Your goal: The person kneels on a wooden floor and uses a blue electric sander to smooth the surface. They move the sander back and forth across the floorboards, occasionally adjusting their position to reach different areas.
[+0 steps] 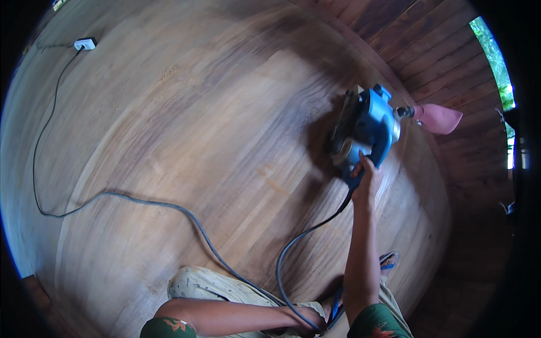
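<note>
My right hand (367,173) is closed round the rear handle of a blue belt sander (373,124). A pink cloth dust bag (439,118) sticks out from the machine's right side. The sander is turned on its side, with its dark belt face toward the left; whether it touches the wood cannot be told. From its handle a grey power cord (282,253) loops down to my lap. Low in front of me, my left hand (309,320) rests by my crossed legs, next to the cord. Its fingers are mostly hidden, so its grip does not show.
Under everything lies a broad wooden surface (225,163) with brown grain and patches of sawdust. At the far left the cord runs to a white socket block (85,44). Reddish planks (434,50) border the right side. A sandalled foot (390,262) sits beside my right forearm.
</note>
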`<state>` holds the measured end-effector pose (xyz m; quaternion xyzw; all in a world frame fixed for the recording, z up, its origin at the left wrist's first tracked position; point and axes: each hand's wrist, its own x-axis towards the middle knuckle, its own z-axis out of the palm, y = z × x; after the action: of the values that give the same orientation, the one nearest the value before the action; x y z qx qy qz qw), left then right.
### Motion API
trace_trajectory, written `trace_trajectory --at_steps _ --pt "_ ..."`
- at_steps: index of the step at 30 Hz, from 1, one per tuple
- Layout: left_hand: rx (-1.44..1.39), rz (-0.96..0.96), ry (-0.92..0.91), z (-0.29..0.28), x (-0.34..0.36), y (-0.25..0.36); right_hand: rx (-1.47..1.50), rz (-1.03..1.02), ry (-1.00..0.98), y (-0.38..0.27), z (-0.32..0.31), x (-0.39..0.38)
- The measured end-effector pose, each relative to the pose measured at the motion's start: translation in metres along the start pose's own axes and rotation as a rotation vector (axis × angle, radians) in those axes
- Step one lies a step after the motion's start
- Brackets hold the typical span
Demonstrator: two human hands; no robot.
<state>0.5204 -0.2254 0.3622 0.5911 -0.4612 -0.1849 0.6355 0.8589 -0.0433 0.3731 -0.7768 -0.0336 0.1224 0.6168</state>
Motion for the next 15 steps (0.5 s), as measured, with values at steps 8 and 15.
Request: trace_trajectory --at_steps 8,15 --pt "0.033 -0.046 -0.235 0.037 0.003 -0.019 0.112 0.147 0.12 0.048 -0.074 -0.205" --pt "0.06 0.034 -0.355 0.059 0.005 -0.033 0.21 0.221 -0.062 0.03 -0.092 -0.194"
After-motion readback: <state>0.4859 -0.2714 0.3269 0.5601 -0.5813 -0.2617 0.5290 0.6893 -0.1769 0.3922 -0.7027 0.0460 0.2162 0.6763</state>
